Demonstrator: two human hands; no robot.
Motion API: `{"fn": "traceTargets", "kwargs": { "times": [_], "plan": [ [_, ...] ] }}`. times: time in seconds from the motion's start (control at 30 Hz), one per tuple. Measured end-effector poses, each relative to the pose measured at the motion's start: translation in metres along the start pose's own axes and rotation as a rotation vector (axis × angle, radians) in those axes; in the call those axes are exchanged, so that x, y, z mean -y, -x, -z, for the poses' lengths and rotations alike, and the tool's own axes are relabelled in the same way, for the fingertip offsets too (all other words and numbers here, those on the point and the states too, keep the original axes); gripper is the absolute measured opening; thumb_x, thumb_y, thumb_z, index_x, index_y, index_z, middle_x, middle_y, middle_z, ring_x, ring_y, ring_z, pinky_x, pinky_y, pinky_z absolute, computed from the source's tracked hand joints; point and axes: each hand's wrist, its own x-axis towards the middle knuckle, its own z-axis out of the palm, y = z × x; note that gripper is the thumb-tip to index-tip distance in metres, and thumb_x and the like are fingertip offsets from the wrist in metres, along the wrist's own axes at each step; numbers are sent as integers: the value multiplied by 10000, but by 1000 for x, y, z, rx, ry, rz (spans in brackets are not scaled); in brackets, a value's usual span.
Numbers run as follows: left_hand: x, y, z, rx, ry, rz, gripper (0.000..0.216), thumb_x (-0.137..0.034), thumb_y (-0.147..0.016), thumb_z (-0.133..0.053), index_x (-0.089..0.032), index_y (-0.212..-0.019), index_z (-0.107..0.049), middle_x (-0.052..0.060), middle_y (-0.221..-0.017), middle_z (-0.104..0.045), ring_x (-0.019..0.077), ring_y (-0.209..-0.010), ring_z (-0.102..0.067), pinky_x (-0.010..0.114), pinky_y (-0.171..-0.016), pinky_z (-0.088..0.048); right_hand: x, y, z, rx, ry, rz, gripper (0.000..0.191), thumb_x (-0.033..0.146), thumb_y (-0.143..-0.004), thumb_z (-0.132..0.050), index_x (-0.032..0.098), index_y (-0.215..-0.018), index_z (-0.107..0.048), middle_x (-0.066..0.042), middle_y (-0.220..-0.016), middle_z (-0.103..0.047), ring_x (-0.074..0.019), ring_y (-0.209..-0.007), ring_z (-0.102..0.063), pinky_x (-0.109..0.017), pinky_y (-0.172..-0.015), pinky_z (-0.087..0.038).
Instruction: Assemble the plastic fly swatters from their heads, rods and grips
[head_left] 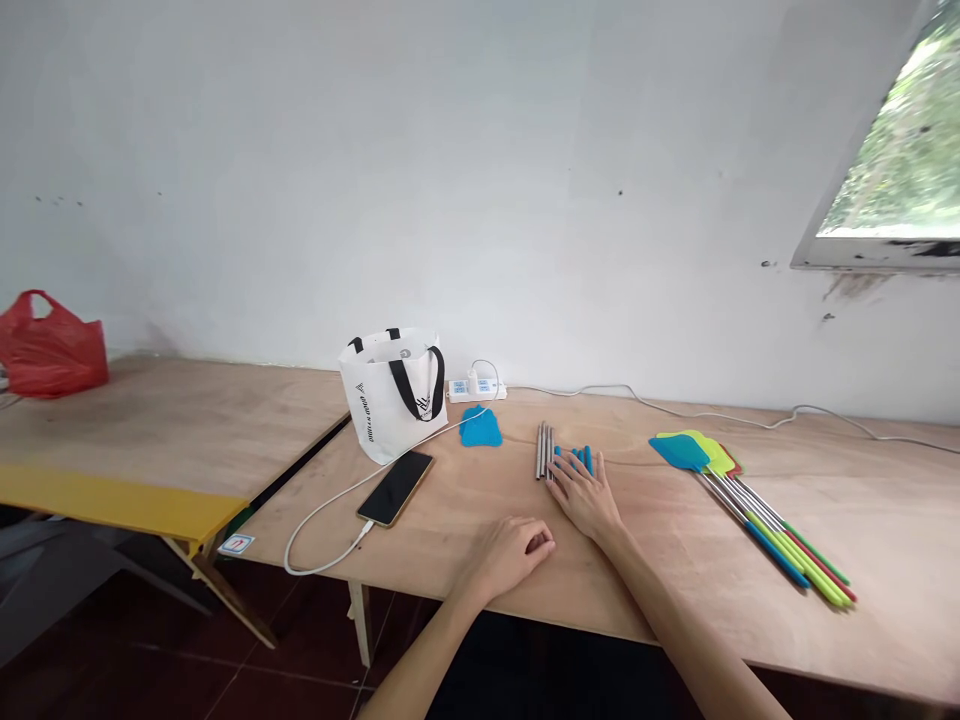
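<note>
My left hand point(514, 553) rests on the table near its front edge, its fingers loosely curled in with nothing visible in them. My right hand point(586, 495) lies open, fingers spread, with its fingertips at several blue handles point(588, 458) and partly covering them. Just left of those fingers is a row of thin metal rods point(541, 450). Farther back, blue fly swatter heads point(481, 428) lie flat in a small stack. To the right lie several fly swatters point(739, 500) side by side, with blue, yellow-green and red heads, metal shafts and coloured handles.
A white tote bag point(386, 400) stands left on the wooden table point(675, 590). A phone point(396, 488) lies before it, its white cable point(315, 572) running to a power strip point(459, 390) by the wall. A red plastic bag point(56, 350) sits on the neighbouring table.
</note>
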Motion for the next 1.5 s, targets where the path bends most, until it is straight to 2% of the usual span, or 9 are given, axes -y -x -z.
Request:
{"fn": "traceTargets", "kwargs": {
  "times": [0.33, 0.5, 0.67, 0.9, 1.03, 1.13, 1.23, 1.37, 1.5],
  "plan": [
    [-1, -1, 0, 2, -42, -10, 143, -300, -961, -594, -226, -872, -678, -13, -826, -701, 164, -787, -629, 254, -696, -399, 11, 17, 2, -257, 8, 174, 333, 306, -1021, -499, 212, -1250, -721, -75, -1263, -733, -284, -1305, -593, -577, -1267, -165],
    [-1, -2, 0, -43, 55, 30, 155, -260, -972, -550, -218, -879, -668, 1, -871, -716, 171, -807, -644, 253, -724, -435, 28, 65, 26, -250, -92, 184, 354, 271, -1007, -505, 212, -1311, -677, -91, -1306, -707, -251, -1235, -650, -551, -1249, -286],
    [3, -3, -3, -156, 124, 19, 175, -243, -1001, -479, -228, -956, -648, 13, -947, -698, 170, -849, -650, 259, -795, -479, 38, 131, 47, -177, -202, 112, 422, 301, -979, -552, 265, -1395, -614, -56, -1377, -664, -262, -1268, -636, -443, -1090, -538],
    [7, -1, -5, -141, 34, -214, 250, -155, -934, -585, -264, -1148, -653, 41, -1268, -619, 204, -1225, -557, 328, -1079, -416, 5, 191, 58, -160, -253, 72, 419, 257, -967, -528, 305, -1366, -648, -34, -1324, -696, -257, -1191, -686, -354, -948, -625],
    [5, 0, -3, -39, -29, -279, 296, -366, -884, -765, -285, -1153, -673, 21, -1253, -653, 231, -1200, -568, 375, -1070, -405, 5, 170, 67, -15, -364, 62, 424, 204, -1000, -448, 298, -1356, -659, -37, -1354, -679, -232, -1274, -632, -372, -1027, -581],
    [6, 0, -4, -36, -79, -237, 212, -381, -920, -733, -294, -1109, -693, -6, -1141, -690, 212, -1109, -595, 358, -992, -432, 14, 134, 65, 58, -428, 148, 453, 183, -1020, -417, 317, -1406, -611, -27, -1402, -648, -214, -1329, -586, -414, -1109, -510],
    [10, -1, -6, -108, -119, -136, 101, -320, -967, -677, -279, -1054, -706, -9, -1061, -693, 200, -1057, -602, 341, -943, -443, 15, 93, 55, 0, -410, 154, 396, 224, -1034, -428, 317, -1345, -654, -28, -1371, -673, -216, -1311, -597, -428, -1091, -500],
    [13, -3, -9, -175, -187, -20, 66, -288, -989, -639, -253, -1022, -685, 4, -1070, -686, 213, -1047, -608, 367, -932, -430, 5, 40, 35, -122, -188, -12, 374, 206, -1033, -401, 248, -1238, -711, -82, -1301, -711, -235, -1220, -649, -429, -1024, -506],
    [14, -4, -10, -205, -270, 52, 70, -269, -1007, -590, -237, -1038, -644, 19, -1090, -667, 222, -1047, -604, 381, -923, -420, 1, 6, 11, -187, 65, -131, 327, 243, -1026, -450, 208, -1199, -726, -140, -1286, -710, -280, -1264, -613, -532, -1171, -333]
  ]
}}
